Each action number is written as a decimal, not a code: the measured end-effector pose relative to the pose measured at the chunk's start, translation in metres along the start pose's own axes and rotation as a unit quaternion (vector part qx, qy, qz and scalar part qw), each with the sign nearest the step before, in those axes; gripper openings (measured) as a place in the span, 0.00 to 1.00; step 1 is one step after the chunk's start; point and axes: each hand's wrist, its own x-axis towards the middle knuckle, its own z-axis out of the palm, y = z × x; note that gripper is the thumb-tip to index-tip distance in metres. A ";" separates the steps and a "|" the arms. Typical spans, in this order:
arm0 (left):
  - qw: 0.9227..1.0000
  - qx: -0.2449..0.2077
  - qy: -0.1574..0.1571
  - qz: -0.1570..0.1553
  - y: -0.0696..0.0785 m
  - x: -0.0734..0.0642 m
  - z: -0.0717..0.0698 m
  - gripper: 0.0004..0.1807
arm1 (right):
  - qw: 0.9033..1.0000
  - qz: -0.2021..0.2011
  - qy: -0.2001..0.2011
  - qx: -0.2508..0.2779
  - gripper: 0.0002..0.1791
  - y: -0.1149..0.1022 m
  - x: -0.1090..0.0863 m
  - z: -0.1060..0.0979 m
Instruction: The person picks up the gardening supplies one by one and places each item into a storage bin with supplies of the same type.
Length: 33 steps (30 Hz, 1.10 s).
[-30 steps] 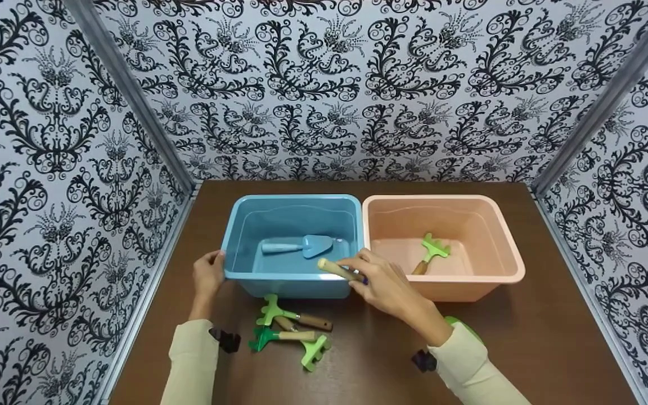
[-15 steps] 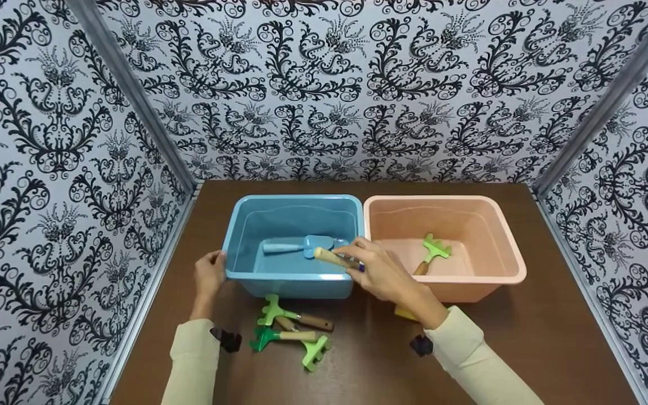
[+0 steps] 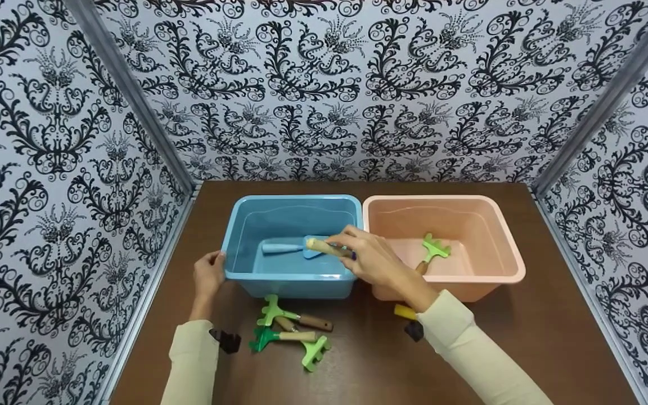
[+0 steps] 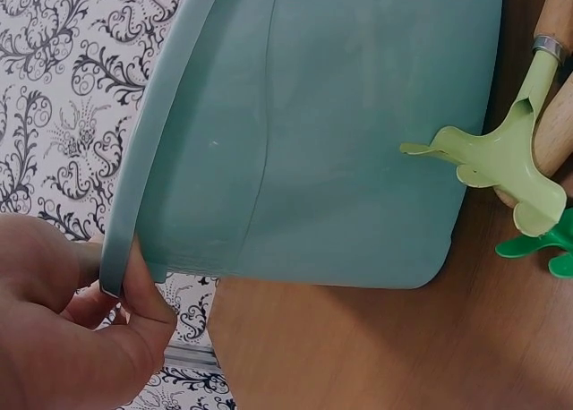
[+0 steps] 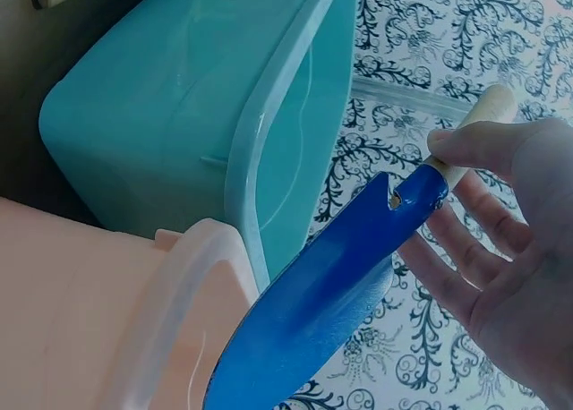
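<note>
Our right grip [image 3: 373,256] pinches the pale handle [image 3: 319,246] of the blue trowel [image 5: 318,294] above the blue tub [image 3: 296,288]; our left grip [image 3: 209,275] clasps that tub's rim [image 4: 146,168].

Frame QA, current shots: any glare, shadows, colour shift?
Head: white glare on the front rim of the blue tub; left wrist: shadow on the table beside the tub, whose blue looks duller and greener than in the head view; right wrist: pale sheen on the blue trowel, upper-left corner dark.

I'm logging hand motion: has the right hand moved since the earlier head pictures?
Yes. Judged against the blue bin, the right hand has shifted forward and slightly left.
</note>
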 end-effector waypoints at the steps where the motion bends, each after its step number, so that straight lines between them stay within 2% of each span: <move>1: 1.000 0.002 0.003 0.002 0.000 0.000 0.000 0.22 | 1.000 -0.004 -0.003 -0.003 0.21 0.000 0.002 0.001; 10: 1.000 0.000 -0.001 0.002 -0.004 -0.002 0.000 0.22 | 0.999 0.001 -0.035 -0.036 0.19 -0.001 0.013 0.011; 17: 1.000 0.000 0.006 -0.003 -0.002 0.000 0.001 0.22 | 0.999 -0.005 -0.024 -0.048 0.21 -0.004 0.025 0.013; 24: 1.000 0.000 -0.006 -0.018 -0.001 -0.001 0.000 0.23 | 0.999 -0.022 -0.010 -0.038 0.21 -0.009 0.038 0.018; 33: 1.000 0.021 0.013 0.017 0.001 -0.002 0.002 0.22 | 0.999 -0.029 -0.019 -0.032 0.24 -0.009 0.045 0.033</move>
